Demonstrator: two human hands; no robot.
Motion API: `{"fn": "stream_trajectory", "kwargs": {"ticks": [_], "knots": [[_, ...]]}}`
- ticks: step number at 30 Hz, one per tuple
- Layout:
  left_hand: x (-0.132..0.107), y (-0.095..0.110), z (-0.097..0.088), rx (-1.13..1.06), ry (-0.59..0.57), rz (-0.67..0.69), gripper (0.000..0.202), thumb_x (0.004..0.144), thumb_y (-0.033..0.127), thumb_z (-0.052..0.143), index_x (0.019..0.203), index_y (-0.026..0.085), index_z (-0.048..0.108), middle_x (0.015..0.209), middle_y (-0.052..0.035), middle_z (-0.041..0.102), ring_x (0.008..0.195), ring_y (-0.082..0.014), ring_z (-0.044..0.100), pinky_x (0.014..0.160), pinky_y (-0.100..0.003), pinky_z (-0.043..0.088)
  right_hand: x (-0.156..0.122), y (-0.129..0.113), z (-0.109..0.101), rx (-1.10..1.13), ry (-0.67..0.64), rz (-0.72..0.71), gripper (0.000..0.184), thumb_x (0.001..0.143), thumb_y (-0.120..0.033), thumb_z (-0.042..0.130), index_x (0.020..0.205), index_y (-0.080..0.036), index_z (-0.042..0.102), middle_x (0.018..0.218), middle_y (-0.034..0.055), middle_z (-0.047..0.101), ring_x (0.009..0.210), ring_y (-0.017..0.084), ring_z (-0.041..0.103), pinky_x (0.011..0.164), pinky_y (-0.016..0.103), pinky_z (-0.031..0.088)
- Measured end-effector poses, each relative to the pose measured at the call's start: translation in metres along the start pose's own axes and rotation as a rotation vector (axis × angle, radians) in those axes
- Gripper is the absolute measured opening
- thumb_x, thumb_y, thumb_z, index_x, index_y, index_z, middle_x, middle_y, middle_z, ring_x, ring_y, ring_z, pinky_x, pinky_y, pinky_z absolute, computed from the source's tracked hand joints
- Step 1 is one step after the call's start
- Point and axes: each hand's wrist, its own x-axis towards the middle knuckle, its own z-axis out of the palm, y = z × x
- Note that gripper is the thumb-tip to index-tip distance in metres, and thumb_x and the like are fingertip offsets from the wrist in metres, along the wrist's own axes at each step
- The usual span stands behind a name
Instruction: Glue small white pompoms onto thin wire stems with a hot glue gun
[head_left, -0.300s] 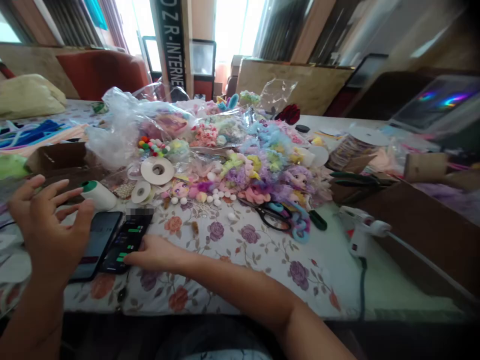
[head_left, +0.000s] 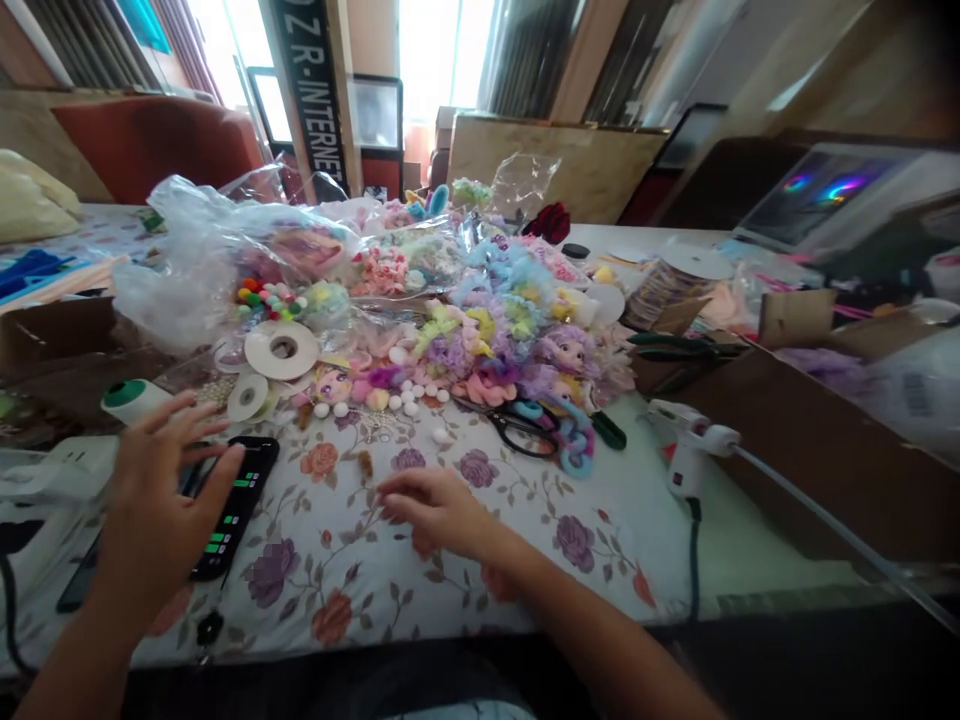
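Head view of a crafting tabletop (head_left: pixel 480 600), spread with a rose-patterned cloth. The left hand (head_left: pixel 157 505) is raised at the left, its fingers spread apart and the thumb held away from them, partly covering two phones. The green-lit smartphone (head_left: pixel 244 505) lies face up on the cloth, beside and partly behind this hand, its screen showing bright green blocks; a flower-shaped charm (head_left: pixel 210 628) lies just below it. The second smartphone (head_left: pixel 79 585) is mostly hidden by the same hand, one corner showing at its left. The right hand (head_left: pixel 442 515) is over the middle of the cloth, its fingers extended and slightly apart; whether they touch the cloth cannot be told. A small brown piece (head_left: pixel 365 465) lies just beyond its fingertips. Behind the left hand are a green-topped thread cone (head_left: pixel 135 398) and ribbon rolls (head_left: pixel 259 347). Farther back, white balls (head_left: pixel 409 402), multicolored pom-poms (head_left: pixel 277 298) and purple-haired doll heads (head_left: pixel 566 355) border a heap of pastel trimmings. Black-handled scissors (head_left: pixel 525 438) lie in front of the heap; a white glue gun (head_left: pixel 686 465) stands at right, beside a cardboard box (head_left: pixel 810 490).
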Motion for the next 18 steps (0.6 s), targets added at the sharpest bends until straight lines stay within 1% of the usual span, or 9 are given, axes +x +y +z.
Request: {"fn": "stream_trajectory", "kwargs": {"ticks": [2,4,5,6,7,9,12,15,18], "knots": [[-0.008,0.005,0.016,0.056,-0.125,0.085,0.044,0.082,0.036,0.06,0.125,0.042,0.052,0.132,-0.0036,0.051,0.102,-0.0291,0.065,0.091,-0.051,0.057,-0.021,0.012,-0.035,-0.144,0.239,-0.009,0.028,0.089,-0.034,0.054,0.104,-0.015,0.07,0.094,0.0092,0.074,0.083,0.021,0.069,0.076,0.033,0.053],[-0.017,0.012,0.035,0.073,-0.253,0.16,0.045,0.086,0.035,0.055,0.131,0.04,0.047,0.13,-0.0048,0.055,0.11,-0.0285,0.062,0.098,-0.049,0.053,-0.036,0.024,-0.07,-0.408,0.502,-0.034,0.026,0.089,-0.031,0.053,0.102,-0.017,0.069,0.1,0.0112,0.073,0.09,0.024,0.067,0.082,0.038,0.052],[-0.021,0.018,0.045,0.067,-0.322,0.197,0.046,0.088,0.034,0.053,0.133,0.039,0.044,0.131,-0.0059,0.055,0.116,-0.0282,0.06,0.1,-0.047,0.052,-0.041,0.031,-0.086,-0.546,0.611,-0.062,0.026,0.09,-0.029,0.051,0.104,-0.016,0.069,0.102,0.0129,0.072,0.092,0.026,0.066,0.086,0.041,0.05],[-0.025,0.025,0.055,0.052,-0.388,0.242,0.045,0.09,0.033,0.051,0.135,0.037,0.043,0.132,-0.0071,0.055,0.12,-0.0277,0.057,0.1,-0.045,0.051,-0.043,0.037,-0.1,-0.682,0.667,-0.075,0.027,0.089,-0.024,0.049,0.105,-0.014,0.068,0.105,0.0149,0.07,0.096,0.028,0.065,0.088,0.043,0.049],[-0.029,0.033,0.065,0.032,-0.444,0.287,0.043,0.091,0.033,0.049,0.134,0.035,0.045,0.132,-0.0081,0.057,0.12,-0.0269,0.057,0.098,-0.043,0.052,-0.044,0.042,-0.111,-0.805,0.69,-0.074,0.028,0.088,-0.02,0.048,0.107,-0.013,0.067,0.106,0.0164,0.069,0.1,0.03,0.062,0.091,0.044,0.047],[-0.036,0.05,0.084,-0.02,-0.558,0.381,0.036,0.093,0.031,0.046,0.129,0.032,0.051,0.127,-0.0088,0.061,0.115,-0.0246,0.061,0.094,-0.039,0.055,-0.041,0.05,-0.127,-0.996,0.651,-0.043,0.029,0.086,-0.014,0.048,0.108,-0.01,0.066,0.105,0.0184,0.067,0.104,0.031,0.059,0.092,0.045,0.046],[-0.042,0.072,0.109,-0.075,-0.65,0.444,0.032,0.095,0.027,0.043,0.124,0.025,0.057,0.124,-0.0117,0.063,0.111,-0.0232,0.063,0.089,-0.035,0.056,-0.031,0.053,-0.138,-1.154,0.553,0.023,0.025,0.085,-0.015,0.053,0.106,-0.009,0.066,0.101,0.0178,0.065,0.1,0.031,0.058,0.089,0.042,0.046],[-0.039,0.08,0.128,-0.037,-0.655,0.445,0.031,0.095,0.025,0.041,0.121,0.022,0.059,0.124,-0.0128,0.063,0.11,-0.0249,0.064,0.085,-0.036,0.057,-0.023,0.052,-0.143,-1.233,0.506,0.076,0.019,0.086,-0.022,0.059,0.099,-0.011,0.066,0.098,0.0157,0.063,0.095,0.03,0.058,0.083,0.039,0.046],[-0.03,0.08,0.139,0.021,-0.608,0.43,0.03,0.096,0.021,0.038,0.116,0.02,0.061,0.12,-0.0114,0.065,0.106,-0.0246,0.065,0.082,-0.036,0.056,-0.018,0.05,-0.146,-1.255,0.472,0.132,0.018,0.084,-0.025,0.064,0.096,-0.011,0.066,0.097,0.0141,0.064,0.093,0.028,0.059,0.081,0.036,0.044]]}}
